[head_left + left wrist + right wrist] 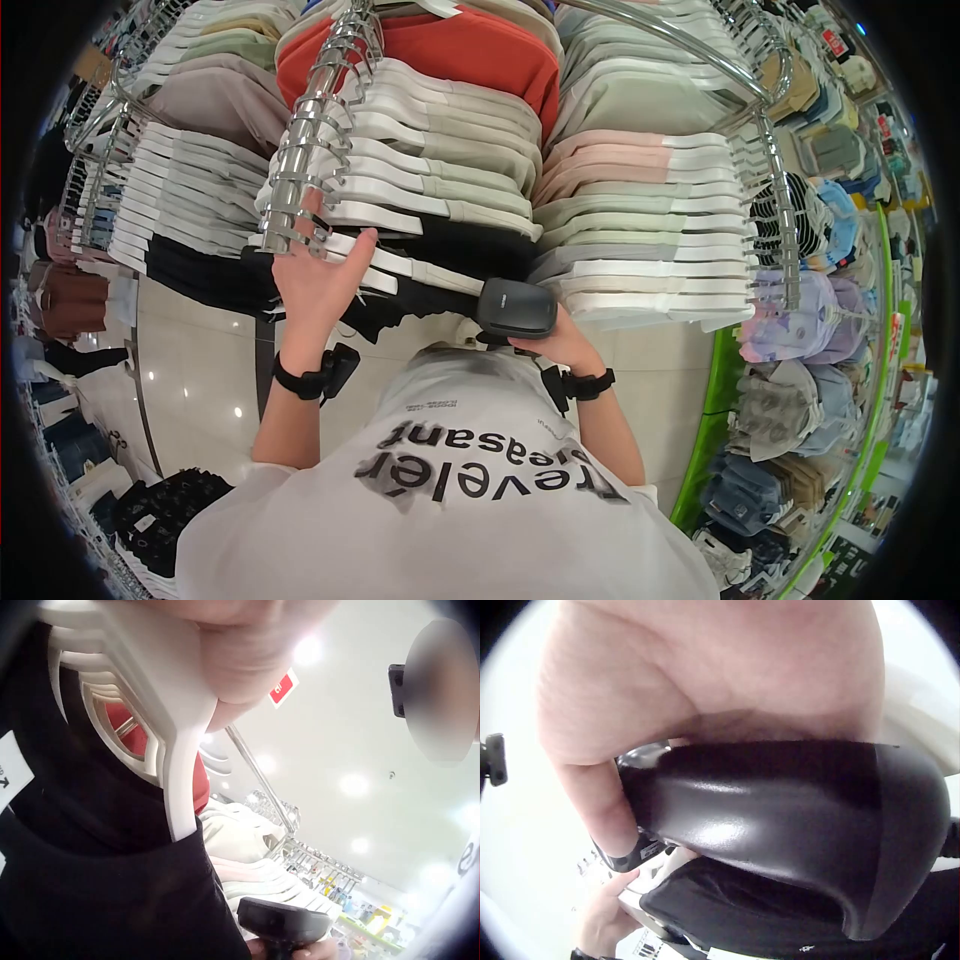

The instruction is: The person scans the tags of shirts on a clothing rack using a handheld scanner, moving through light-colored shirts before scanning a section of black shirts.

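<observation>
My left hand [315, 270] is raised with straight fingers and lies against the white hangers [375, 265] of black garments [215, 280] on a rack. From the left wrist view the palm [247, 645] presses on a white hanger [172, 750] above a black garment [97, 885]. My right hand [562, 345] grips a black handheld scanner [515, 307], held just below the hanging shirts and pointed at them. The right wrist view shows fingers [705, 667] wrapped over the glossy scanner [780, 817], with the left hand [607, 915] small at lower left.
A chrome rail [310, 130] with hooks carries rows of white, grey, green, pink and red shirts [450, 50] on white hangers. Shelves of caps [790, 420] with a green edge stand at right. Dark clothes [160, 510] hang low at left above a tiled floor.
</observation>
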A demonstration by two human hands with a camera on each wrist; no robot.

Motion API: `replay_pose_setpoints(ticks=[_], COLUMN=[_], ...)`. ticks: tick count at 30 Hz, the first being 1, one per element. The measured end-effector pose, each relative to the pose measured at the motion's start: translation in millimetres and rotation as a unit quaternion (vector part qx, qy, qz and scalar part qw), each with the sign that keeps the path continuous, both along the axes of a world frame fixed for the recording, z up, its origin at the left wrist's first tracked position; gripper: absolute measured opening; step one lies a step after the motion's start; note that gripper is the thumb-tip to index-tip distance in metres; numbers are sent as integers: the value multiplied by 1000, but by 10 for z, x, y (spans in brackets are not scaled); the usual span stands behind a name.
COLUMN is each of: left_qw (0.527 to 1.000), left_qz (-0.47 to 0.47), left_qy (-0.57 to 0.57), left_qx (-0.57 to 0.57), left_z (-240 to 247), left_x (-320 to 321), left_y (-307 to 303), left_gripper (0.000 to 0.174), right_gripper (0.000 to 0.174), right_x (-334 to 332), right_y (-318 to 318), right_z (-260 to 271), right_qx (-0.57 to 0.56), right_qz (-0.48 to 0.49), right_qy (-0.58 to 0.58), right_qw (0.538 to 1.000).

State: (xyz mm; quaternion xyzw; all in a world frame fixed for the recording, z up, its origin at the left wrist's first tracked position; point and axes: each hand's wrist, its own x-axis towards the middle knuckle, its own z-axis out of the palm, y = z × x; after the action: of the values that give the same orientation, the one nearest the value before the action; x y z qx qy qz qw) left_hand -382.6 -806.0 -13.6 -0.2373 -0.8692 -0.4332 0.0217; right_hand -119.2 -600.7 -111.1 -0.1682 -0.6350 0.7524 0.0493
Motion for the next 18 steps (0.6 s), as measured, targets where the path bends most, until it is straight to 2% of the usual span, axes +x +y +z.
replay_pose_setpoints(ticks=[5,7,10,13,18], left_qw=[1000,998,994,995,996], left_qz=[-8,-16,-44,-66,-54], left_qy=[-12,-33,-27,29,7], left_qx=[12,58,99,75,64], left_z=[-1,-41,-150,-135,-96], left_x=[-14,-17,-86,-117,-82], left_y=[7,-12,-51,-56,-59], left_gripper=[87,80,79,79,78], right_gripper=[46,46,47,47,49], right_x=[-10,-24,-49,-43,3], right_y=[-5,-5,23,23,65], right_z=[63,75,17,75,19], right_qx=[-20,12,16,-2,1], right_qz=[-17,-9,13,9,6], right_qy=[1,-6,0,-14,-11], right_qw=[1000,1000,1000,1000,1000])
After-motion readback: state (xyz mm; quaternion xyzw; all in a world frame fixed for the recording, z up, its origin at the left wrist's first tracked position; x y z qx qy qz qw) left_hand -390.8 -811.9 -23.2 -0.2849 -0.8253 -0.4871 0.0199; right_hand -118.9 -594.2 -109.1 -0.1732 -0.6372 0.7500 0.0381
